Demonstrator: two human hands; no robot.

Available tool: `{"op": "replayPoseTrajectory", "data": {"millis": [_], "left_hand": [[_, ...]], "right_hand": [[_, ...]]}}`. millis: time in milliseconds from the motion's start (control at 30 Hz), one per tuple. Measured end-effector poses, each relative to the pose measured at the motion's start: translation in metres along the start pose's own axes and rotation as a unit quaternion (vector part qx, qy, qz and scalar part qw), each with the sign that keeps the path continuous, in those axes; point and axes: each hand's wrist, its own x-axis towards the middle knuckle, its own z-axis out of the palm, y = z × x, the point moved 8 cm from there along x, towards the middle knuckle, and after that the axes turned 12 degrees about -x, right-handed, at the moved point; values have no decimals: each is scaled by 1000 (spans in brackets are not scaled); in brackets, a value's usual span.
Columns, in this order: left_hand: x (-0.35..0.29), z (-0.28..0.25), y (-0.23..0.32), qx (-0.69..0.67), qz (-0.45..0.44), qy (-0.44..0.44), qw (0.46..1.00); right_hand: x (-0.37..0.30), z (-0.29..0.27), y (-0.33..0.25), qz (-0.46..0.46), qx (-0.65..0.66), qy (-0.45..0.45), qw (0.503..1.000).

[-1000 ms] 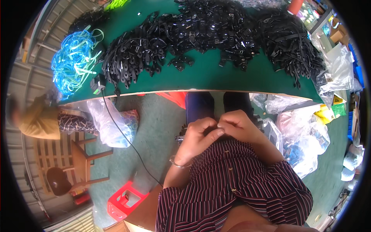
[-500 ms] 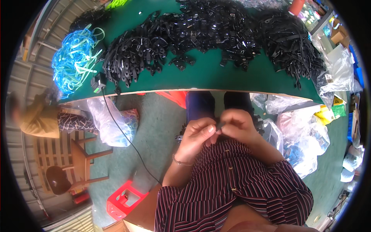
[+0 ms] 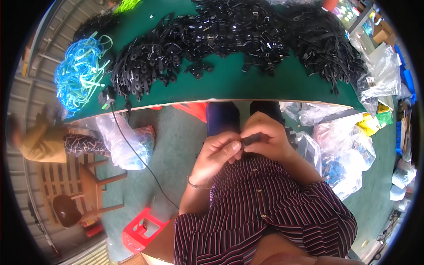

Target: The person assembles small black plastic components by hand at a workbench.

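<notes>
My left hand [image 3: 220,152] and my right hand [image 3: 268,137] meet over my lap, just short of the table edge. Between them is a small dark strap-like piece [image 3: 251,140], pinched by the fingers of both. Its ends are hidden in the fingers, so its exact kind does not show. Beyond the hands, a long heap of black straps with small buckles [image 3: 212,37] covers much of the green table [image 3: 176,90]. Some loose black pieces [image 3: 198,69] lie at the heap's near side.
Blue straps [image 3: 79,75] are piled on the table's left, beside a small black box [image 3: 106,97] with a cable running down. Plastic bags [image 3: 342,154] stand on the floor at right. A red stool [image 3: 143,229], wooden chair [image 3: 95,183] and another person [image 3: 44,141] are at left.
My right hand has lifted slightly and opened its grip around the dark piece, which now shows more. The whole view has shifted a little. The other person's arm has moved.
</notes>
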Motion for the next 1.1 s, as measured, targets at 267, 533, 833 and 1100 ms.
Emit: {"op": "replayPoseTrajectory", "data": {"millis": [267,533,833,1100], "left_hand": [[4,-1,8,60,-12,-35,998],[-6,-19,0,176,-51,-86,979],[-38,-95,-93,419,-128,-30,898],[-9,-103,-43,539,38,36,840]], "right_hand": [[4,-16,-3,46,-93,-69,992],[-32,-59,8,71,-244,-111,961],[-52,-77,-5,58,-204,-112,971],[13,-70,-162,-420,208,289,835]]}}
